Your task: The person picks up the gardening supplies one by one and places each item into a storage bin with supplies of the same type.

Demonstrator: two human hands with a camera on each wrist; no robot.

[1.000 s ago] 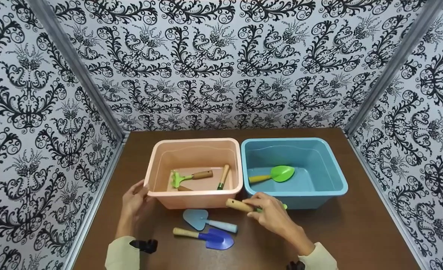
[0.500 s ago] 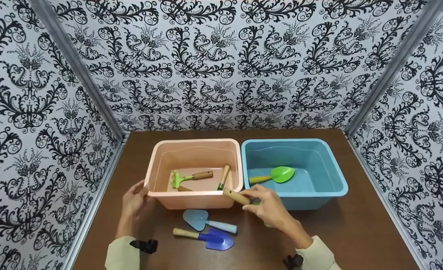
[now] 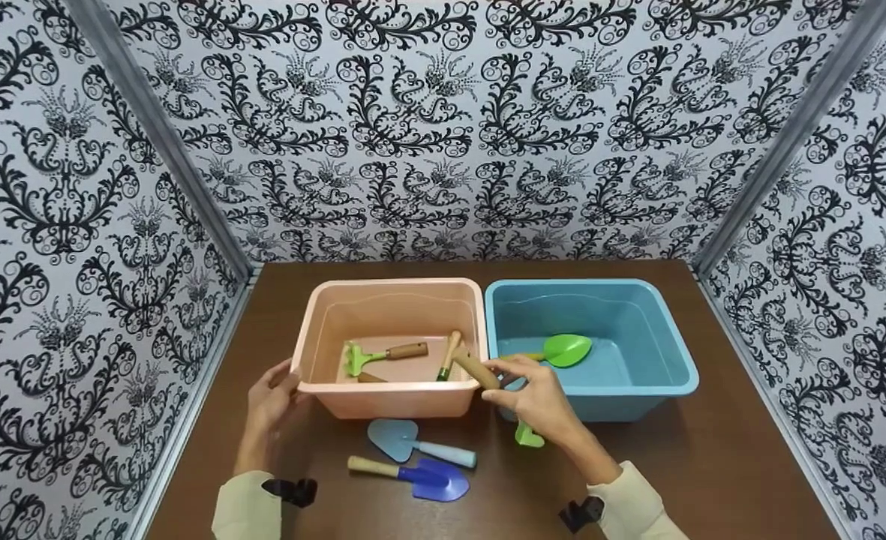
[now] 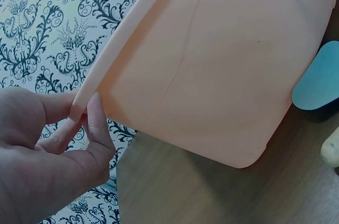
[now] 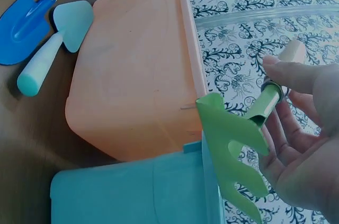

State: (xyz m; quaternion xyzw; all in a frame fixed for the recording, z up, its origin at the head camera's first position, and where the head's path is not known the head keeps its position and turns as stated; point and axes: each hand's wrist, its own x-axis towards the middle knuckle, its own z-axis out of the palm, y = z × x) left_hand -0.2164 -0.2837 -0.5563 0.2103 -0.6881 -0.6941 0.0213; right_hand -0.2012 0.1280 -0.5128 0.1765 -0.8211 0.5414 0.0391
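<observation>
My right hand (image 3: 536, 397) grips a green hand rake (image 5: 228, 150) by its wooden handle (image 3: 477, 370), close above the front rims where the two tubs meet. The handle's end overlaps the peach tub's inside in the head view, and the green tines hang below the hand. At the peach tub (image 3: 397, 403), my left hand (image 3: 271, 401) pinches the front left corner of the rim, thumb on one side and fingers on the other, as the left wrist view shows. Inside that tub lie another green rake (image 3: 360, 358), a wooden-handled tool (image 3: 449, 356) and a partly hidden handle (image 3: 371, 378).
Right beside the peach tub stands a blue tub (image 3: 623, 407) holding a green trowel (image 3: 567, 349) with a yellow handle. In front on the brown table (image 3: 367, 517) lie a light blue trowel (image 3: 394, 439) and a dark blue trowel (image 3: 440, 480). Patterned walls (image 3: 427, 150) enclose the table.
My right hand has carried the rake upward, from in front of the tubs to over the peach tub's right rim, its handle tilting. The left hand stays on the rim.
</observation>
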